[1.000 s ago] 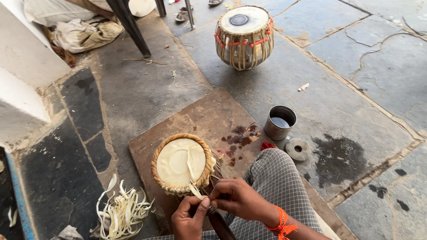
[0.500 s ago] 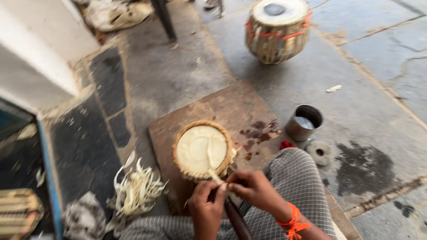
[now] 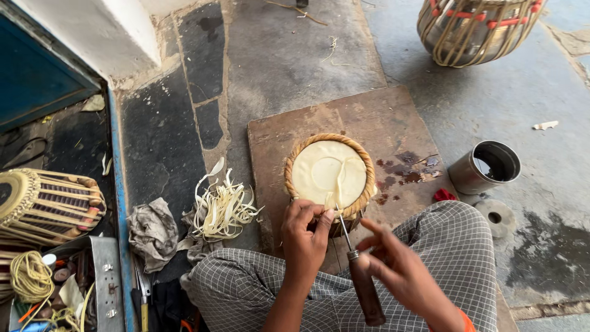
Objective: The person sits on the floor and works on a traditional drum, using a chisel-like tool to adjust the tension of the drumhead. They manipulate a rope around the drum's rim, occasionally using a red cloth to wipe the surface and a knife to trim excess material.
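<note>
On the wooden board (image 3: 393, 123) | drum head (image 3: 329, 175) centre | left hand (image 3: 304, 237) clamps its near rim | right hand (image 3: 393, 270) loosely holds awl (image 3: 359, 280) | risk: point slips, tearing skin.

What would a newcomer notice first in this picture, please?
First, the round drum head with its woven rim, on the wooden board at the centre. The left hand grips its near edge, and the right hand holds an awl against it. Pale strips lie heaped to the left.
</note>
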